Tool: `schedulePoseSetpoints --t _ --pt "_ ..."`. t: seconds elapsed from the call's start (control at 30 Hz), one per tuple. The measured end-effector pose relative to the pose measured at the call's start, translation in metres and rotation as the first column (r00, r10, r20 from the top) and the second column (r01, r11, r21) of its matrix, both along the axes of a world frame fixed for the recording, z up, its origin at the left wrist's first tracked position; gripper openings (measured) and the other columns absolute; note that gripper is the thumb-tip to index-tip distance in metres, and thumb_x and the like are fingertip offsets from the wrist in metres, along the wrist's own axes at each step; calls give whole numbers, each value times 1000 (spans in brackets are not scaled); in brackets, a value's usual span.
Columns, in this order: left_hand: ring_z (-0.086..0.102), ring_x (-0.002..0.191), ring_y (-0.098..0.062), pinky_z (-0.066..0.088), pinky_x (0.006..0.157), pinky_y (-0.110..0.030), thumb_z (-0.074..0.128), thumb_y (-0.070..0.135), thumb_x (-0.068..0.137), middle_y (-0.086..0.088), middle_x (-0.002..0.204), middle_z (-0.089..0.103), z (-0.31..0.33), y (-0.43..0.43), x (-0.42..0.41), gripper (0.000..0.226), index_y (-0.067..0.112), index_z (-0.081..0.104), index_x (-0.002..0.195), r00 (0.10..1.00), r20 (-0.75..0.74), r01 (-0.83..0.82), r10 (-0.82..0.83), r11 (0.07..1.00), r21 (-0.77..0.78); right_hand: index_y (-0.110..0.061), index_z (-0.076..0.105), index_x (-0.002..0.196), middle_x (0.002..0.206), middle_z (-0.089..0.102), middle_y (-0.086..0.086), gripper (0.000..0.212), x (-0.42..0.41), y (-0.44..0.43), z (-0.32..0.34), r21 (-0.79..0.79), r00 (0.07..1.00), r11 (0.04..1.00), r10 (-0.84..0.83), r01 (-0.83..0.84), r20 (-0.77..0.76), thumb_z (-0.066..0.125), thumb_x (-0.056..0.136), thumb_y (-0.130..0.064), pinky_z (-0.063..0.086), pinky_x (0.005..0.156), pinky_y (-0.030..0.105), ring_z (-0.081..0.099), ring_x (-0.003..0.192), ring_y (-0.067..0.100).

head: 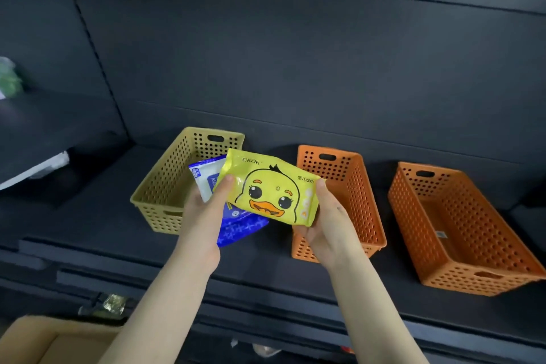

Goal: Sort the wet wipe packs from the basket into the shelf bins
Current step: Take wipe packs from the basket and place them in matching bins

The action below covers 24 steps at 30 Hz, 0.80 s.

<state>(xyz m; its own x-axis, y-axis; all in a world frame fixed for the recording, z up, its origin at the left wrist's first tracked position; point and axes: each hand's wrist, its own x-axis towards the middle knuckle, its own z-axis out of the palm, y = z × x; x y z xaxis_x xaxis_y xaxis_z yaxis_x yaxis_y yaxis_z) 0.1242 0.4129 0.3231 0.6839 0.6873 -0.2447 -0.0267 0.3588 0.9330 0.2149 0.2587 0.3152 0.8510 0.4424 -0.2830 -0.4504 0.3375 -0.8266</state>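
Note:
Both hands are raised in front of a dark shelf. My left hand (206, 210) grips a blue and white wet wipe pack (236, 227), with its thumb also on the left edge of a yellow duck-print wet wipe pack (270, 188). My right hand (328, 224) holds that yellow pack from its right end and underneath. The yellow pack overlaps the blue one and hides most of it. Behind the packs stand three perforated bins: a tan bin (165, 186) at the left, an orange bin (363, 204) in the middle and a second orange bin (472, 233) at the right.
The dark shelf board (97, 210) carries the bins, with gaps between them. A cardboard box (35, 340) sits at the lower left. A blurred green item (10, 80) lies on a neighbouring shelf at the far left. All three bins look empty where visible.

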Motion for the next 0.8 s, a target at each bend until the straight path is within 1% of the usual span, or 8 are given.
schedulePoseSetpoints --t 0.07,0.17,0.33,0.43,0.53,0.67,0.73,0.8 --pt "73 80 -7 54 60 -27 68 46 85 13 95 74 0 11 6 27 35 63 109 1000 -13 29 -29 1000 10 -19 65 118 109 74 3 34 4 10 2 -49 999 998 -47 46 -10 45 100 -40 54 89 40 70 102 22" --pt "72 84 -8 53 63 -28 68 45 85 13 97 74 0 36 14 29 33 63 112 998 -23 66 -66 997 25 -17 68 109 100 76 4 29 10 31 9 -85 992 989 -122 123 18 46 101 -35 55 86 40 73 91 20" --pt "71 90 -13 54 67 -32 69 49 83 9 99 73 4 98 27 29 33 62 107 997 -28 67 -67 997 33 -15 68 101 95 76 6 26 18 90 16 -43 983 983 -176 178 59 46 102 -29 56 84 43 73 88 22" --pt "69 90 -14 52 66 -31 64 47 87 9 100 70 7 138 31 22 35 58 104 997 -22 74 -72 993 92 -11 65 109 103 75 8 28 20 126 21 -11 990 995 -99 100 99 47 100 -30 56 89 41 71 97 23" --pt "69 91 -15 53 65 -30 64 46 88 7 102 70 6 177 34 28 31 58 112 995 -29 93 -91 989 115 -4 62 120 116 70 13 30 22 158 19 -39 983 999 13 -6 181 51 98 -21 57 89 36 67 108 28" --pt "69 88 -10 52 64 -27 66 41 89 10 100 70 -4 220 33 25 31 59 110 987 -40 160 -155 971 178 1 62 121 115 69 19 30 26 190 9 -61 985 998 8 3 172 55 96 -13 59 82 36 68 105 32" --pt "69 90 -12 53 68 -31 66 41 88 8 102 71 -9 236 36 26 30 59 110 980 -65 199 -190 964 174 3 61 122 116 68 21 31 30 201 6 -61 991 998 -8 17 137 56 95 -13 59 78 36 68 102 32" --pt "70 94 -17 57 80 -40 68 41 87 5 103 72 -14 249 42 25 30 60 108 969 -76 242 -234 962 124 3 60 123 118 67 22 34 35 210 3 -69 994 997 -25 33 104 56 95 -14 59 80 37 68 103 33"
